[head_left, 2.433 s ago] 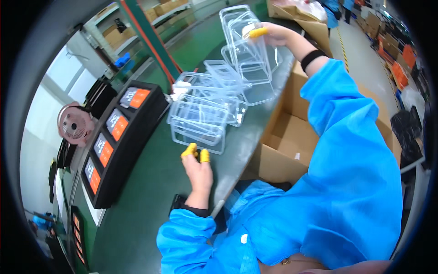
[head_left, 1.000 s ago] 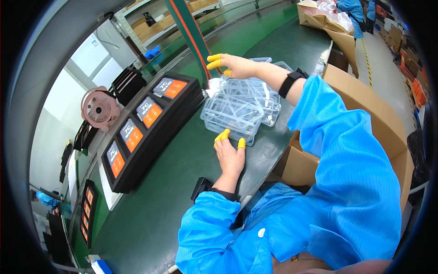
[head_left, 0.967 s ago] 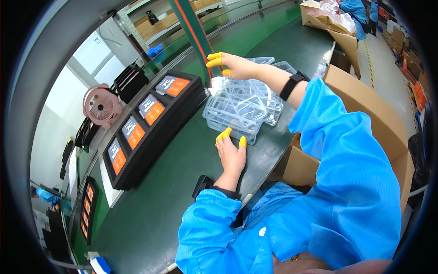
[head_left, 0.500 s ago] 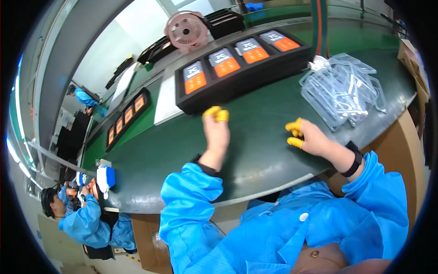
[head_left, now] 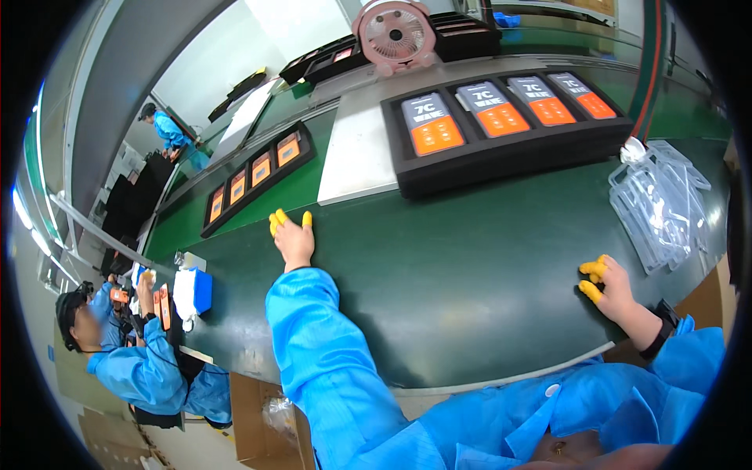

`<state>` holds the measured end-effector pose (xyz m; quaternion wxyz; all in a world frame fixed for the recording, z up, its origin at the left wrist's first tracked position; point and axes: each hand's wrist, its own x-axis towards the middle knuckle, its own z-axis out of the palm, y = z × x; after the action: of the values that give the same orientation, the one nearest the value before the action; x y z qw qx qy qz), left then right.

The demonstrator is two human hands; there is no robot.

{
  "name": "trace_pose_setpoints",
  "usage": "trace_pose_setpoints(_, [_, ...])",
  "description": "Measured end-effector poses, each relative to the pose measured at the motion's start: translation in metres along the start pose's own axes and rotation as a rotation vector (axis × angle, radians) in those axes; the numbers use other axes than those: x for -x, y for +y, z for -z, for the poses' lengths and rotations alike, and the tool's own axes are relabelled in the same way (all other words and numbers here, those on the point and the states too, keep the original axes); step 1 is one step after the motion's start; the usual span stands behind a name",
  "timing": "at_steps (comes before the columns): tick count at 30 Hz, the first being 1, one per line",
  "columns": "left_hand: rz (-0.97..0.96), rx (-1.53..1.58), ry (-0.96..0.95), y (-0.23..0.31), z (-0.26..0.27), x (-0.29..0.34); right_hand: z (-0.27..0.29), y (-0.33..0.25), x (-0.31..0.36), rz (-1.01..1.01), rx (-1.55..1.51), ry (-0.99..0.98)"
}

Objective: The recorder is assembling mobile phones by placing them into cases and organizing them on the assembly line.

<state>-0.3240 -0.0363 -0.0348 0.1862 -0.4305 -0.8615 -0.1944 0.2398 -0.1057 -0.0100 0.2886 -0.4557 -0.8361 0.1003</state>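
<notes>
My left hand [head_left: 293, 241], with yellow finger cots on its fingertips, reaches out over the dark green work surface [head_left: 439, 274]. Its fingers are apart and hold nothing. Beyond it lies a long narrow black tray [head_left: 257, 178] with several orange-faced packs in it. My right hand [head_left: 615, 294], also in yellow finger cots, hovers at the near right, thumb and fingers parted around nothing. It is nearest to a heap of clear plastic blister shells [head_left: 658, 204]. A thick black foam tray [head_left: 517, 153] holding several grey-and-orange packs stands between and beyond my hands.
A pink fan [head_left: 394, 35] and stacked black trays [head_left: 462, 35] stand at the back. A white board [head_left: 362, 149] lies left of the foam tray. At the left, a co-worker [head_left: 141, 360] in blue sits near a blue box [head_left: 202, 291]. Below the table edge is a cardboard box [head_left: 251, 415].
My left hand has moved left, away from the foam tray and toward the narrow tray. The view has turned left. My right hand keeps its open, curved shape.
</notes>
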Motion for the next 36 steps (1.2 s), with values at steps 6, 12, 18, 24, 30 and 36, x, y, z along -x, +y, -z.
trace_pose_setpoints(6, [-0.034, 0.089, -0.003, 0.006, -0.036, -0.053, -0.002, 0.003, 0.003, -0.089, 0.004, -0.002])
trace_pose_setpoints(12, [-0.049, 0.005, -0.219, 0.008, -0.044, -0.104, -0.003, -0.001, 0.002, -0.135, 0.029, -0.035])
trace_pose_setpoints(18, [-0.455, -0.144, 0.003, 0.023, -0.067, -0.134, -0.006, -0.005, 0.002, -0.163, 0.037, -0.050])
trace_pose_setpoints(24, [-0.426, -0.182, -0.172, 0.023, -0.067, -0.145, -0.007, -0.004, 0.003, -0.256, -0.010, -0.036])
trace_pose_setpoints(30, [-0.430, -0.210, -0.120, 0.031, -0.063, -0.142, -0.008, -0.010, 0.004, -0.279, -0.014, -0.050])
trace_pose_setpoints(36, [-0.425, -0.257, -0.164, 0.033, -0.064, -0.147, -0.009, -0.013, 0.001, -0.237, 0.027, -0.041])
